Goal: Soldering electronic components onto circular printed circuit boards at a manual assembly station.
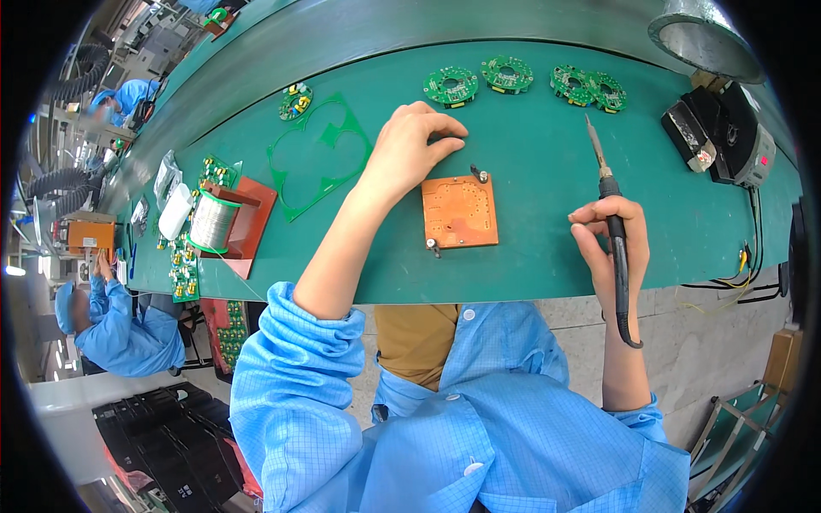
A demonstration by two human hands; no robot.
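Note:
In my right hand [611,235] is a soldering iron [612,198], its black handle between thumb and fingers and its metal tip pointing away from me. My left hand [412,144] hovers over or rests on the green mat, beyond a square orange-brown fixture block [460,212]. Its thumb and fingers are bent with a gap between them, and nothing shows in them. Two small dark clamps sit at opposite corners of the block. Farther back lie round green circuit boards [451,86], another round board [506,74], and two more boards [569,85] side by side.
To the left are a solder wire spool [214,224] on a red-brown stand, a green cut-out board frame [295,184], a small round board [295,101] and several populated boards [185,272]. A soldering station [723,132] stands right, under a metal duct [705,34]. Co-workers [124,329] sit at left.

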